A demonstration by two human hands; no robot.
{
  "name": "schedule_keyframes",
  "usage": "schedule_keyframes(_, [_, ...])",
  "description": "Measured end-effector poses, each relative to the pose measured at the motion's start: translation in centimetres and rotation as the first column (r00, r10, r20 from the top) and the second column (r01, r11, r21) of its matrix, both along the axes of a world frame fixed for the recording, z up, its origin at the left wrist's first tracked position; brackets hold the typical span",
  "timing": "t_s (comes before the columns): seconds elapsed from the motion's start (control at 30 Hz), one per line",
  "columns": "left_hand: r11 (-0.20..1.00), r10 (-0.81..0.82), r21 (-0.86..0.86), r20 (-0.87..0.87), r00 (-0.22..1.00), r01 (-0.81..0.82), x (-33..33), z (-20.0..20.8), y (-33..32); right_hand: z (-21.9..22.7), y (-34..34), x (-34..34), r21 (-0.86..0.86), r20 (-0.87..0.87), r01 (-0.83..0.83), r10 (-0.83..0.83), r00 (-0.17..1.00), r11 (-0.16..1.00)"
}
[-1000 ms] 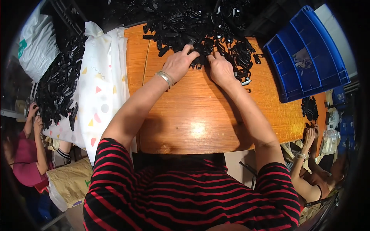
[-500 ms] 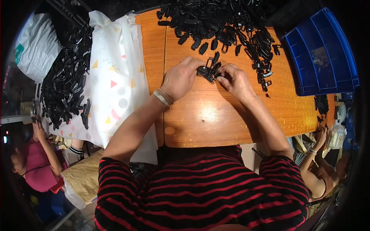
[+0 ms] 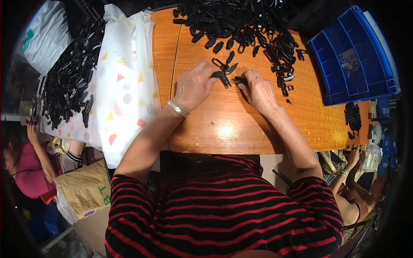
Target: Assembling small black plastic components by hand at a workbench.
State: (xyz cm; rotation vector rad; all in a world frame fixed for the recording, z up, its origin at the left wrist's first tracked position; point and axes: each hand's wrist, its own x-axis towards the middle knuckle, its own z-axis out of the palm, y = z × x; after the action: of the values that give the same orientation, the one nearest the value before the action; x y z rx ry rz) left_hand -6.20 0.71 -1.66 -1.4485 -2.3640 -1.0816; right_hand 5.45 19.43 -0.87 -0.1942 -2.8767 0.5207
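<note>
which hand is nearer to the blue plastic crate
Right. The right hand is left of the blue plastic crate, apart from it; the left hand is farther left.

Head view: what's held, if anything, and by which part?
Right hand: small black part, by its right end. Left hand: touching black pieces; hold unclear.

Green letters [image 3: 104,196] stand — large — on the brown paper sack [image 3: 81,189].

wood table [image 3: 198,137] beneath left hand [image 3: 193,85] and right hand [image 3: 260,92], bright glare [image 3: 224,130] on its top between them and the body, patterned cover [image 3: 124,81] left of the left hand, pale floor [image 3: 92,234] farther down, dark shadow [image 3: 312,15] beyond both
</note>
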Motion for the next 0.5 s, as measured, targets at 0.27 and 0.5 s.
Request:
schedule_keyframes(0.27, [0.972, 0.176, 0.058, 0.475, 0.862, -0.23, 3.8, -1.0, 1.1, -0.1, -5.0, 0.6, -0.418, -0.346, -0.086, -0.071, 0.935, 0.904])
schedule_keyframes(0.5, [0.931, -0.251, 0.345, 0.842, 0.477, -0.118, 5.5, -0.7, 0.2, -1.8, -5.5, 0.8, -0.472, -0.383, -0.066, -0.136, 0.914, 0.879])
